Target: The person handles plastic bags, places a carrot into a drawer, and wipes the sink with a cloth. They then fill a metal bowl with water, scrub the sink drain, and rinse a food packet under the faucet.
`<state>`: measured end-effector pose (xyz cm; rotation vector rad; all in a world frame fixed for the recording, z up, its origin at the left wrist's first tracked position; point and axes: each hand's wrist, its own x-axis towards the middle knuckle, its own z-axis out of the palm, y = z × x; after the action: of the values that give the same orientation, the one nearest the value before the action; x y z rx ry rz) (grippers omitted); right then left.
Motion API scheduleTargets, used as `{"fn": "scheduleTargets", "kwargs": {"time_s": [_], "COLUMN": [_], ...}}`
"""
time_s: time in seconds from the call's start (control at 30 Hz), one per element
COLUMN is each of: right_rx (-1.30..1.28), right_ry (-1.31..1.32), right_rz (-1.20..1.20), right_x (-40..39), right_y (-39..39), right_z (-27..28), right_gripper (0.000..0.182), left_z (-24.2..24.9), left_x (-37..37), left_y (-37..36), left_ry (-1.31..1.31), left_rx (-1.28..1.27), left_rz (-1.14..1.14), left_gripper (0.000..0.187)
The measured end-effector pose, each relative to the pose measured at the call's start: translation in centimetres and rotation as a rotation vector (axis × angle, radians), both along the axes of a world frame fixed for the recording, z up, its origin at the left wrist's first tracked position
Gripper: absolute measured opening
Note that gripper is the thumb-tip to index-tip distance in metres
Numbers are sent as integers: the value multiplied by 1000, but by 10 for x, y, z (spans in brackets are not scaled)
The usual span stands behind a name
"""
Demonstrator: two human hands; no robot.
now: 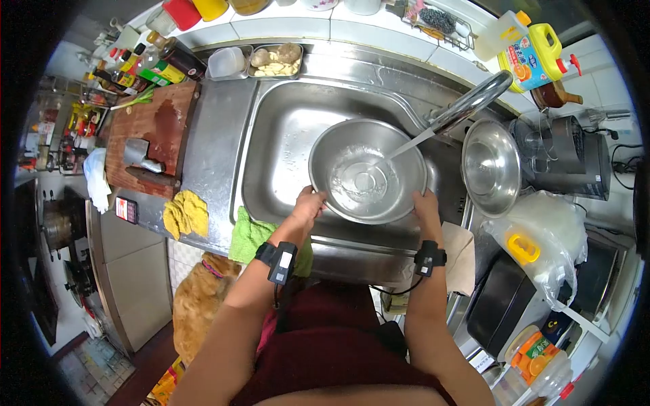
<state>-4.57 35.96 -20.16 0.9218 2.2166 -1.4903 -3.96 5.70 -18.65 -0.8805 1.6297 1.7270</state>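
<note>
A: Head view. State of hands?
B: L. hand (310, 204) grasps rim of metal bowl (338, 196); R. hand (426, 205) grips opp. side.
A: Bowl loc.?
B: Within sink (274, 149) outline, under tap (474, 101), water (409, 148) running in. Contact w/ sink floor: can't tell. Green cloth (249, 235) nr. L. wrist.

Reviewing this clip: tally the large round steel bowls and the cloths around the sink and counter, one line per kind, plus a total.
Large round steel bowls: 2 (water-filled bowl in the left hand and right hand; shallower-looking bowl to its right)
Cloths: 4 (crumpled yellow cloth, bright green cloth, beige cloth, whitish cloth)
Total: 6
</note>
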Motion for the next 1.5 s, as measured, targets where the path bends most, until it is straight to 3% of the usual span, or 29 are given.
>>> {"fn": "scheduleTargets", "kwargs": {"time_s": [0.1, 0.23, 0.33, 0.5, 0.63, 0.73, 0.93, 1.13, 1.17, 1.27, 1.4, 1.5], "right_rx": [-169, -267, -51, -39, 62, -4, -43, 200, 230, 380, 347, 246], "right_ry": [98, 295, 316, 342, 368, 261, 263, 371, 353, 291, 233, 427], "right_rz": [-17, -57, 82, 55, 75, 34, 33, 100, 89, 127, 154, 132], "right_x": [22, 32, 11, -7, 12, 27, 13, -3, -2, 1, -3, -21], "right_y": [12, -4, -26, -20, 14, 14, -24, -6, -12, -1, 1, -25], "right_z": [-23, -32, 0, 22, 11, 12, 16, 39, 66, 70, 55, 62], "right_gripper": [30, 32, 31, 30, 29, 29, 28, 27, 27, 26, 27, 30], "left_z": [13, 37, 6, 6, 26, 33, 32, 10, 14, 24, 16, 8], "left_x": [14, 34, 40, 24, 24, 31, 26, 18, 18, 22, 27, 28], "left_y": [2, -4, -21, -9, 6, 5, -16, 1, 4, 11, 1, -17], "left_ry": [-1, -80, -61, 25, 30, -20, -53, 13, -13, -90, -194, -323], "left_rx": [23, -65, -75, -24, 70, -10, -50, 35, 47, 83, 118, 257], "left_rz": [-103, -6, 48, 46, -9, -54, 125, 77, 74, 63, 101, 168], "left_gripper": [42, 40, 40, 32, 35, 38, 32, 28, 29, 29, 25, 21]}}
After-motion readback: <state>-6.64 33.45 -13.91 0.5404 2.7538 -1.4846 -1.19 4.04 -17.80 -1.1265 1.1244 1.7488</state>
